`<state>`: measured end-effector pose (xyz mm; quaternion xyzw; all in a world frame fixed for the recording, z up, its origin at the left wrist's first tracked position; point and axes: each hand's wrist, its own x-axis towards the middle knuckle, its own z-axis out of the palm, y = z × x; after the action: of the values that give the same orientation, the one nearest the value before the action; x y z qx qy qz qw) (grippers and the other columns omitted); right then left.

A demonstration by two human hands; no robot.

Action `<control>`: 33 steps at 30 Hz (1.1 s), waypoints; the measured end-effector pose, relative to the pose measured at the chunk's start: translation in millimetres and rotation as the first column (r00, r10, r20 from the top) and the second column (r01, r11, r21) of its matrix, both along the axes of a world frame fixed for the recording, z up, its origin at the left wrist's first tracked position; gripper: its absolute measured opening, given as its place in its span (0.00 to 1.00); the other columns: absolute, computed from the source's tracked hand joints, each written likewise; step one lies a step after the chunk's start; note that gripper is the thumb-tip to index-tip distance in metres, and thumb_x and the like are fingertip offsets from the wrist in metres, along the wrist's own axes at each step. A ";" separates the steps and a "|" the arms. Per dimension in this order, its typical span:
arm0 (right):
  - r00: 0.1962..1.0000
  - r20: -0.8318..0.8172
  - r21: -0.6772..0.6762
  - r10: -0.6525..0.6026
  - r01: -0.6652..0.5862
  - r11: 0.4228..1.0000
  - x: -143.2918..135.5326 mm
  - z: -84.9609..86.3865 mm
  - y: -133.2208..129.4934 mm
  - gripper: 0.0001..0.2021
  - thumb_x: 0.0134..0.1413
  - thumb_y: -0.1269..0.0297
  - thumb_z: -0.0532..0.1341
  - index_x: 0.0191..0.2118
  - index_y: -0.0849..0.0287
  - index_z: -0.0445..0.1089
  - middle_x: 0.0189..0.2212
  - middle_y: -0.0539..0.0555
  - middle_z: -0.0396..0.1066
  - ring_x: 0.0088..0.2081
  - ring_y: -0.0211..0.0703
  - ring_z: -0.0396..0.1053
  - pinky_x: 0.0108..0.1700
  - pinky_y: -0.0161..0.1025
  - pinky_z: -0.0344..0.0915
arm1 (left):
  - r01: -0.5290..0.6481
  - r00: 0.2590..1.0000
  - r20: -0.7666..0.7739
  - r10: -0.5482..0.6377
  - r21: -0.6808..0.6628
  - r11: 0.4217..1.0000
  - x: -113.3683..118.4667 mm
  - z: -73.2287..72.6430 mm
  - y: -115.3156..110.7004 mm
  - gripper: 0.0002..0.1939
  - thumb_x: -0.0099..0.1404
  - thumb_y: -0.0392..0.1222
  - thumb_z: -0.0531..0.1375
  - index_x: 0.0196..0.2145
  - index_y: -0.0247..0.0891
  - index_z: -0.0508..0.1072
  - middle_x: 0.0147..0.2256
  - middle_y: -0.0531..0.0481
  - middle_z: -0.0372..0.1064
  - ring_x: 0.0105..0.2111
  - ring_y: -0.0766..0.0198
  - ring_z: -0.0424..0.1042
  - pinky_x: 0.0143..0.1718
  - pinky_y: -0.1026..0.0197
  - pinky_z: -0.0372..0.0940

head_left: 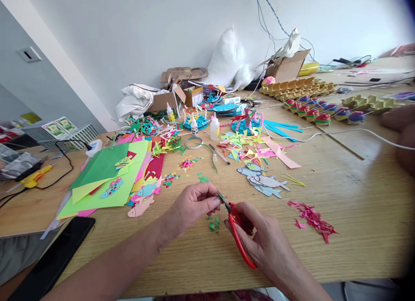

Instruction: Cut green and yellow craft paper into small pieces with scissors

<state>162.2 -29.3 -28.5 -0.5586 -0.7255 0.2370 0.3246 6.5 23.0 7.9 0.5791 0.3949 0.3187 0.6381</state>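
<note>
My right hand (pixel 264 236) grips a pair of red-handled scissors (pixel 240 242), its fingers in the loops. The dark blades point up and left, toward my left fingertips. My left hand (pixel 201 201) is closed in a pinch at the blade tips. Whatever it holds is too small and hidden to make out. Small green paper scraps (pixel 214 224) lie on the table just below the left fingers, and more green bits (pixel 203 179) lie beyond them. To the right of the scissors is a heap of dark pink paper scraps (pixel 316 221).
Coloured paper sheets (pixel 106 167) with paper fish (pixel 141 207) lie left, near a black phone (pixel 65 249). Grey-blue fish cutouts (pixel 267 181), glue bottles (pixel 214 127) and paper strips stand or lie beyond. A white cable (pixel 356 130) crosses the right; another person's arm (pixel 402 124) rests there.
</note>
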 end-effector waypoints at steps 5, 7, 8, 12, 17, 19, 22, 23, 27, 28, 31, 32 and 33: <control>1.000 0.021 0.007 -0.001 0.001 1.000 1.7 0.8 -2.0 0.09 0.53 0.61 0.51 0.25 0.57 0.59 0.15 0.45 0.59 0.17 0.34 0.57 0.20 0.30 0.52 | 0.020 0.999 -0.027 -0.020 0.011 1.000 -1.6 1.7 0.7 0.07 0.51 0.40 0.58 0.25 0.33 0.67 0.21 0.55 0.60 0.22 0.72 0.58 0.25 0.67 0.55; 0.999 0.034 0.008 0.001 -0.002 1.000 2.3 0.9 -3.0 0.09 0.53 0.61 0.51 0.25 0.57 0.59 0.15 0.45 0.59 0.17 0.34 0.57 0.20 0.30 0.52 | 0.024 0.999 -0.030 -0.024 0.011 1.000 -2.7 1.9 0.6 0.06 0.51 0.40 0.58 0.25 0.33 0.67 0.21 0.55 0.59 0.22 0.72 0.58 0.26 0.67 0.55; 0.999 0.040 0.007 0.002 -0.003 1.000 2.5 0.9 -3.4 0.09 0.53 0.61 0.51 0.25 0.57 0.59 0.15 0.45 0.59 0.17 0.34 0.57 0.20 0.30 0.52 | 0.024 0.999 -0.031 -0.024 0.013 1.000 -3.2 1.8 0.5 0.06 0.51 0.40 0.58 0.24 0.33 0.67 0.21 0.55 0.59 0.22 0.72 0.58 0.26 0.67 0.55; 0.998 0.058 0.004 0.012 -0.013 1.000 3.0 0.7 -4.3 0.10 0.53 0.61 0.51 0.24 0.57 0.59 0.15 0.45 0.59 0.17 0.34 0.57 0.20 0.30 0.51 | 0.021 1.000 -0.024 -0.020 0.011 1.000 -4.2 1.3 0.0 0.05 0.51 0.39 0.58 0.25 0.33 0.66 0.21 0.55 0.59 0.22 0.72 0.58 0.26 0.67 0.55; 0.998 0.061 0.002 0.012 -0.012 1.000 4.6 -0.9 -5.8 0.10 0.53 0.61 0.51 0.24 0.57 0.59 0.15 0.45 0.59 0.17 0.33 0.56 0.20 0.30 0.51 | -0.003 1.000 -0.021 0.003 0.011 1.000 -4.5 -0.3 0.1 0.05 0.51 0.38 0.58 0.25 0.33 0.66 0.21 0.56 0.59 0.23 0.72 0.58 0.25 0.68 0.56; 0.998 0.061 -0.013 0.012 -0.011 1.000 5.2 -1.3 -6.5 0.11 0.54 0.60 0.50 0.24 0.57 0.60 0.15 0.45 0.59 0.17 0.34 0.57 0.20 0.30 0.50 | -0.014 1.000 -0.020 0.014 0.008 1.000 -5.1 -1.0 0.1 0.05 0.51 0.38 0.58 0.25 0.33 0.66 0.21 0.56 0.60 0.22 0.72 0.59 0.25 0.68 0.56; 0.998 0.061 -0.031 0.017 -0.015 0.999 5.5 -1.7 -7.1 0.10 0.53 0.60 0.50 0.24 0.57 0.60 0.15 0.45 0.58 0.17 0.34 0.56 0.20 0.30 0.50 | -0.016 1.000 -0.019 0.017 0.009 1.000 -6.6 -2.3 -0.2 0.04 0.51 0.37 0.57 0.26 0.33 0.66 0.22 0.56 0.60 0.22 0.73 0.59 0.25 0.68 0.57; 0.998 0.060 -0.033 0.019 -0.017 0.999 5.5 -2.0 -7.4 0.10 0.53 0.60 0.51 0.24 0.57 0.60 0.15 0.45 0.58 0.17 0.34 0.56 0.20 0.30 0.50 | -0.017 1.000 -0.018 0.017 0.009 1.000 -7.0 -2.8 -0.4 0.04 0.51 0.37 0.57 0.26 0.33 0.66 0.22 0.56 0.60 0.22 0.73 0.59 0.25 0.68 0.57; 0.998 0.063 -0.038 0.027 -0.025 0.999 5.4 -3.7 -8.1 0.11 0.54 0.60 0.50 0.24 0.57 0.59 0.15 0.45 0.58 0.17 0.34 0.56 0.20 0.30 0.49 | -0.030 1.000 -0.008 0.030 -0.004 1.000 -7.5 -4.3 -1.2 0.04 0.51 0.37 0.58 0.26 0.33 0.66 0.22 0.56 0.60 0.22 0.73 0.59 0.25 0.68 0.57; 0.997 0.066 -0.039 0.028 -0.026 0.999 5.4 -4.3 -8.2 0.12 0.54 0.59 0.50 0.24 0.57 0.59 0.15 0.45 0.58 0.17 0.34 0.56 0.20 0.30 0.49 | -0.032 0.999 -0.007 0.032 -0.005 0.999 -7.4 -4.4 -1.4 0.04 0.51 0.37 0.58 0.26 0.33 0.66 0.22 0.56 0.60 0.22 0.73 0.59 0.25 0.68 0.57; 0.997 0.068 -0.047 0.036 -0.033 0.998 5.7 -6.2 -8.5 0.12 0.55 0.58 0.49 0.24 0.57 0.59 0.15 0.45 0.58 0.17 0.34 0.56 0.20 0.30 0.49 | -0.037 0.999 -0.006 0.037 -0.007 0.999 -7.1 -4.1 -2.0 0.05 0.51 0.37 0.58 0.26 0.33 0.66 0.21 0.56 0.60 0.22 0.73 0.59 0.25 0.68 0.57; 0.997 0.066 -0.051 0.040 -0.037 0.998 5.9 -6.7 -8.6 0.12 0.55 0.58 0.49 0.24 0.57 0.59 0.15 0.45 0.58 0.17 0.34 0.56 0.20 0.30 0.49 | -0.038 0.999 -0.006 0.038 -0.008 0.999 -7.2 -3.8 -2.2 0.05 0.51 0.38 0.58 0.26 0.33 0.66 0.22 0.56 0.60 0.22 0.73 0.59 0.24 0.68 0.57; 0.997 0.063 -0.055 0.045 -0.041 0.998 6.1 -7.1 -8.7 0.12 0.55 0.58 0.49 0.24 0.57 0.59 0.15 0.45 0.59 0.17 0.34 0.56 0.20 0.30 0.49 | -0.040 0.999 -0.006 0.040 -0.009 0.999 -7.5 -3.7 -2.2 0.05 0.51 0.38 0.58 0.26 0.33 0.66 0.22 0.56 0.60 0.22 0.73 0.59 0.24 0.68 0.57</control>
<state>168.2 -38.0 -35.6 -0.5588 -0.7409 0.2453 0.2806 -1.0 20.7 4.2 0.5692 0.4097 0.3277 0.6331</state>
